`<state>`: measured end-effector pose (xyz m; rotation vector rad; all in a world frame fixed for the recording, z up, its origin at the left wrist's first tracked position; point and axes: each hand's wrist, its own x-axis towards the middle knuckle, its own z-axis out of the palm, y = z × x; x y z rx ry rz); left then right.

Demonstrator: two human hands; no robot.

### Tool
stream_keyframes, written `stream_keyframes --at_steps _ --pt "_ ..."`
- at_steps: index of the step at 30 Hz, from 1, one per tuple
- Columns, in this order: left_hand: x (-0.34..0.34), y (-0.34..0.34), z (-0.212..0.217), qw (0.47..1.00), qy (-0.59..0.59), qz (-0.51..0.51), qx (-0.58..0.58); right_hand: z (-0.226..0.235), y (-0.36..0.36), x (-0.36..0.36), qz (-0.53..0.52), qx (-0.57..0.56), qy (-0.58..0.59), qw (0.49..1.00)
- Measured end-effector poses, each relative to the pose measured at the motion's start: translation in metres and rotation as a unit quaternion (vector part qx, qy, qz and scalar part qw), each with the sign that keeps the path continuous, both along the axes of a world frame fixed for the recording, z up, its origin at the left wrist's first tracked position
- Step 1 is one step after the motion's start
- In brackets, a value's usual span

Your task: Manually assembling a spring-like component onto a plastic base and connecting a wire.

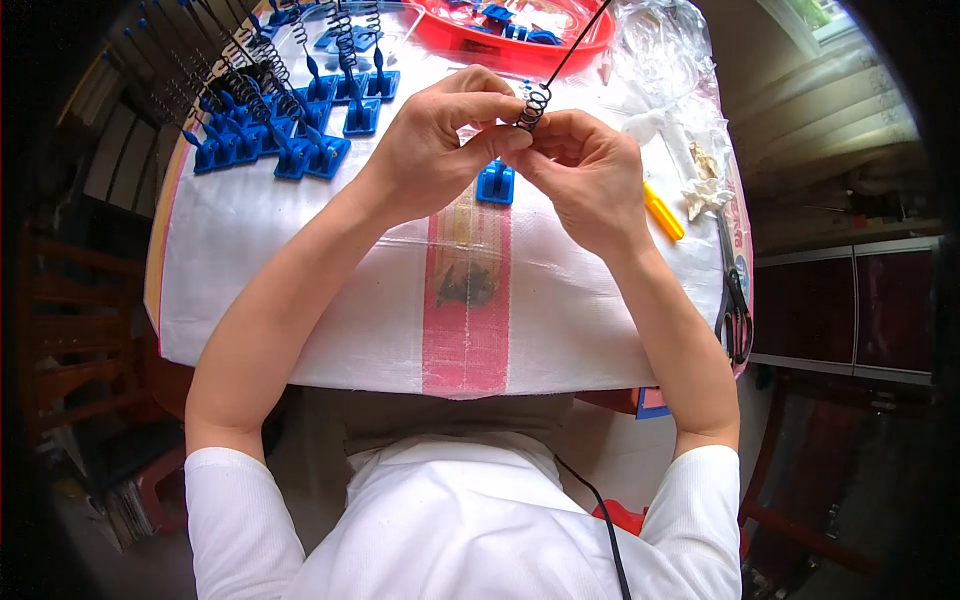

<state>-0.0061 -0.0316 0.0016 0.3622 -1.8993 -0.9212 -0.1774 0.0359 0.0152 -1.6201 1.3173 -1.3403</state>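
Observation:
Over the far middle of the table, my left hand (435, 145) pinches the lower end of a dark coil spring (534, 106) between thumb and fingers. My right hand (595, 175) meets it there, its fingers closed at the same end of the coil. A thin black rod rises from the spring toward the upper right. Directly below the hands is a blue plastic base (495, 184) with a small raised bracket. Its upper part is hidden by my fingers, so whether the spring joins it I cannot tell.
Several blue bases with springs and rods (290, 120) crowd the far left. A red basin (450, 40) holding blue parts stands at the back, beside clear plastic bags (660, 50). To the right lie a yellow handle (664, 212), crumpled paper (706, 195) and black-handled scissors (738, 315).

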Motion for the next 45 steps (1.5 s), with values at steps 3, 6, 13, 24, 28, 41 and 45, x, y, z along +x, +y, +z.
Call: stream_keyframes --at_steps 3,6,13,24,28,41,45 --pt "0.001 -0.002 0.0 1.0 -0.004 -0.001 -0.002 -0.005 -0.002 -0.001 0.018 0.006 -0.048 0.999" --pt "0.001 -0.001 0.0 1.0 -0.01 -0.002 0.014 -0.008 -0.004 -0.005 0.018 0.016 -0.033 0.999" --pt "0.002 -0.003 -0.002 0.999 -0.012 -0.021 0.021 -0.011 -0.003 -0.005 0.027 0.024 -0.067 0.997" --pt "0.0 -0.003 -0.002 1.0 -0.015 -0.006 -0.004 -0.008 -0.005 -0.01 0.034 0.011 -0.012 0.999" --pt "-0.001 -0.003 -0.003 1.0 -0.009 -0.013 -0.004 -0.006 -0.005 -0.01 0.05 0.016 -0.047 0.998" --pt "0.008 -0.011 -0.003 0.997 -0.016 -0.012 0.078 0.004 -0.004 -0.014 0.037 0.024 -0.037 0.998" --pt "0.007 -0.01 -0.014 0.986 0.009 -0.035 0.162 0.007 -0.005 -0.017 0.03 0.009 -0.031 0.999"
